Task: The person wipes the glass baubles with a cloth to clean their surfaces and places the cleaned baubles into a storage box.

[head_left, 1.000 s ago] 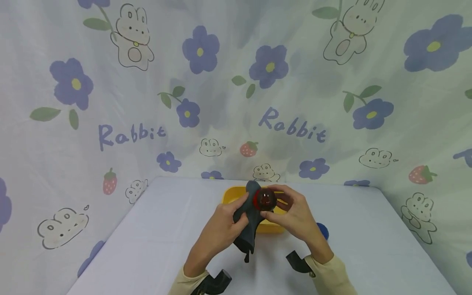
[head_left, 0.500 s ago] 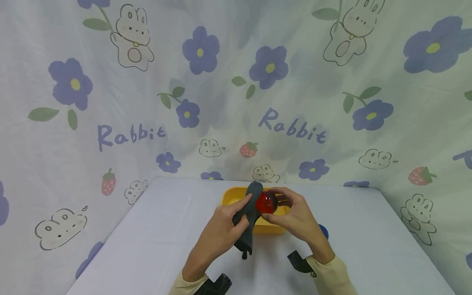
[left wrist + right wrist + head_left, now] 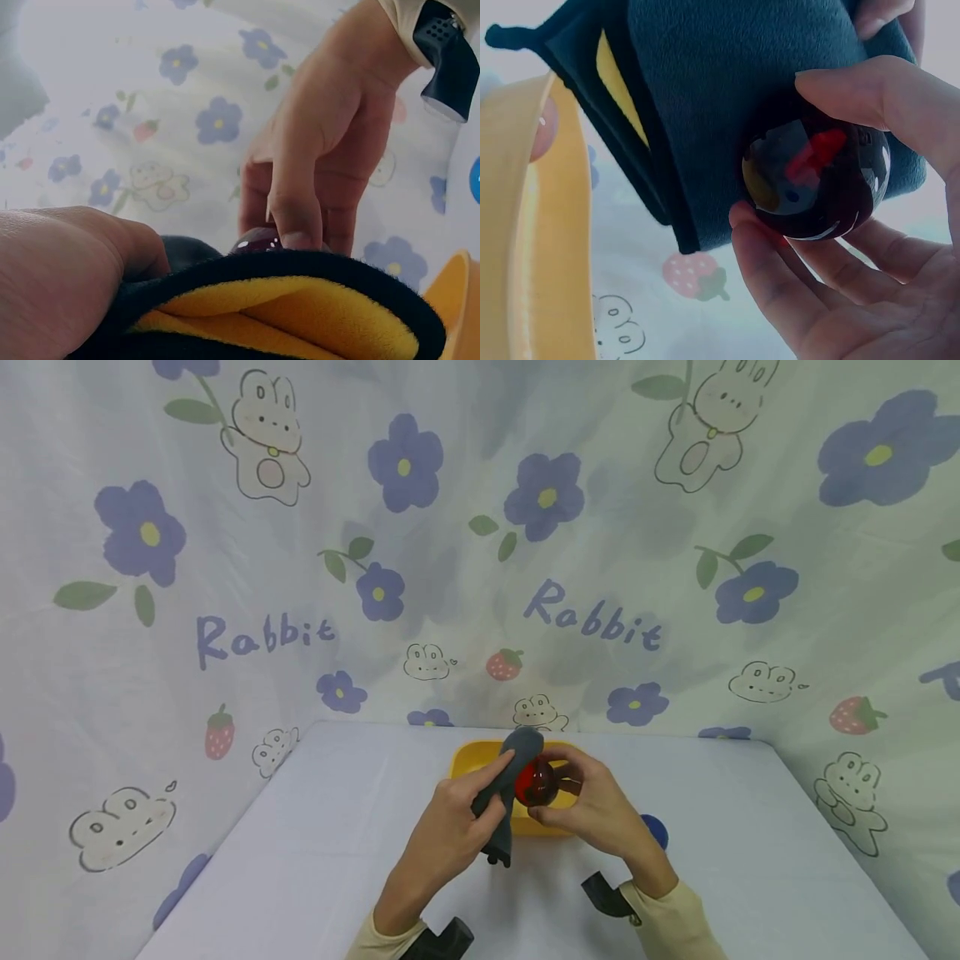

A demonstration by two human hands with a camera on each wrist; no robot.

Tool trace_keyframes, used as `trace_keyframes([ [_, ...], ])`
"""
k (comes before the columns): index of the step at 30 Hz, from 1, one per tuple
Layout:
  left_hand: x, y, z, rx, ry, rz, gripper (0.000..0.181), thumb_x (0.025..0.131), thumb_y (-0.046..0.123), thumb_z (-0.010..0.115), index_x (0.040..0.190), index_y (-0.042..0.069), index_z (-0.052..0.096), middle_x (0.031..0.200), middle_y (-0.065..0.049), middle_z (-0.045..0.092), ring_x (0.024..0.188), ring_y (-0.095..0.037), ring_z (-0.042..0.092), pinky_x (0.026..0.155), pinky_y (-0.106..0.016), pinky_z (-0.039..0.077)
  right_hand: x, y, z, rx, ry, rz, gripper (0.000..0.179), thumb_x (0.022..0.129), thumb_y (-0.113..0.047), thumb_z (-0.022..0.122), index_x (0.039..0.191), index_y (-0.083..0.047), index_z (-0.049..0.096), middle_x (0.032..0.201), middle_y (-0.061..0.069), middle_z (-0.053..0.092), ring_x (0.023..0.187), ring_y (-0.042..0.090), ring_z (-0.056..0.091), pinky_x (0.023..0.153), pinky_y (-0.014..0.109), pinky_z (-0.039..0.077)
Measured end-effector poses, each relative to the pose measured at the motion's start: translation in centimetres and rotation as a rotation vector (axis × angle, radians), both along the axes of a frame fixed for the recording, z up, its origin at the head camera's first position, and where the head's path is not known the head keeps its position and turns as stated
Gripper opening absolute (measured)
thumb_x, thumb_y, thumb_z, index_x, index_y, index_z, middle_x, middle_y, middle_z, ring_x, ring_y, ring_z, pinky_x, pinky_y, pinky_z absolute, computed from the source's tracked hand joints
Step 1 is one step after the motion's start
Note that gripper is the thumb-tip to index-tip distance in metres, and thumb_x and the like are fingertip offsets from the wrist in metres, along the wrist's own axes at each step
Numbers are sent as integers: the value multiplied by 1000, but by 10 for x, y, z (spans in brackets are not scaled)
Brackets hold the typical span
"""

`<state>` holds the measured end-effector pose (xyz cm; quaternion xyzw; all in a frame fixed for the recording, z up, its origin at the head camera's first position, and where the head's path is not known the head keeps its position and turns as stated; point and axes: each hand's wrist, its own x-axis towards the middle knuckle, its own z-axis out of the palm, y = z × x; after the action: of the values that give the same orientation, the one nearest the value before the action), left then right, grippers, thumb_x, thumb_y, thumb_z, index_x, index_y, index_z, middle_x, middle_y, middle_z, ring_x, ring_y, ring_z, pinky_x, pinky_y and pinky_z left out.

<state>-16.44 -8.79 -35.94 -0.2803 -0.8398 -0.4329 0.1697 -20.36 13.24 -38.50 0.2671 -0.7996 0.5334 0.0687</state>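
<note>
My left hand (image 3: pixel 447 822) grips a dark grey cloth (image 3: pixel 521 745), thumb and fingers closed over its folds. In the left wrist view its yellow inner side (image 3: pixel 322 307) shows inside a black-edged fold. A glossy, see-through red ball (image 3: pixel 537 782) is pinched between the thumb and fingers of my right hand (image 3: pixel 596 802). The right wrist view shows the ball (image 3: pixel 817 176) looking darker, its side right against the cloth (image 3: pixel 712 90). Both things are held up over the yellow container. Part of the left hand's grip is hidden by the cloth.
Behind and below the hands, a yellow container (image 3: pixel 467 758) stands on the white table (image 3: pixel 337 827). A round blue object (image 3: pixel 655 830) lies to its right, partly behind the right wrist. A printed curtain (image 3: pixel 465 568) hangs beyond the table.
The ball has turned in my right hand's fingers and now sits slightly lower. The cloth's top has shifted right toward the ball, and its hanging lower end has risen.
</note>
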Motion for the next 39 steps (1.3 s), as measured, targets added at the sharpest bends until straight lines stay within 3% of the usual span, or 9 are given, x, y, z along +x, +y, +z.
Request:
trace_keyframes([
  [8, -3, -3, 0, -31, 18, 11, 55, 90, -4, 62, 144, 7, 61, 88, -10, 71, 50, 3, 37, 47, -18, 42, 4, -5, 0, 14, 16, 37, 67, 74, -8, 88, 135, -10, 61, 127, 12, 67, 102, 21, 73, 99, 46, 58],
  [14, -6, -6, 1, -40, 13, -8, 55, 90, -5, 62, 144, 5, 60, 67, 3, 52, 47, 6, 25, 46, -16, 32, 6, -5, 0, -26, 27, 104, 62, 75, -8, 87, 132, -11, 63, 128, 12, 68, 106, 24, 73, 97, 43, 59],
  [19, -7, -8, 1, -35, -8, -18, 55, 91, -5, 61, 145, 5, 60, 66, 6, 46, 46, 6, 26, 45, -17, 32, 7, -5, 3, -73, 37, 146, 59, 77, -9, 87, 131, -13, 64, 129, 13, 68, 109, 27, 73, 95, 40, 61],
  [26, -9, -9, -1, -38, -49, -10, 57, 92, -2, 61, 148, 7, 57, 83, -6, 68, 48, 4, 35, 48, -18, 39, 9, -6, 4, -116, 21, 140, 60, 75, -5, 87, 129, -13, 64, 130, 14, 65, 107, 22, 74, 94, 36, 61],
  [33, -11, -7, -5, -61, -114, 8, 59, 93, 1, 59, 151, 6, 52, 76, -4, 62, 47, 2, 37, 45, -16, 37, 8, -7, 4, -181, 14, 99, 65, 74, -2, 86, 133, -12, 62, 131, 15, 62, 113, 28, 71, 94, 32, 60],
  [39, -10, -6, -5, -62, -161, 17, 59, 94, 2, 60, 153, 4, 50, 80, -5, 65, 45, 1, 42, 44, -15, 39, 6, -7, 3, -196, 51, 65, 68, 77, -2, 85, 139, -10, 59, 134, 16, 60, 114, 33, 70, 92, 32, 61],
])
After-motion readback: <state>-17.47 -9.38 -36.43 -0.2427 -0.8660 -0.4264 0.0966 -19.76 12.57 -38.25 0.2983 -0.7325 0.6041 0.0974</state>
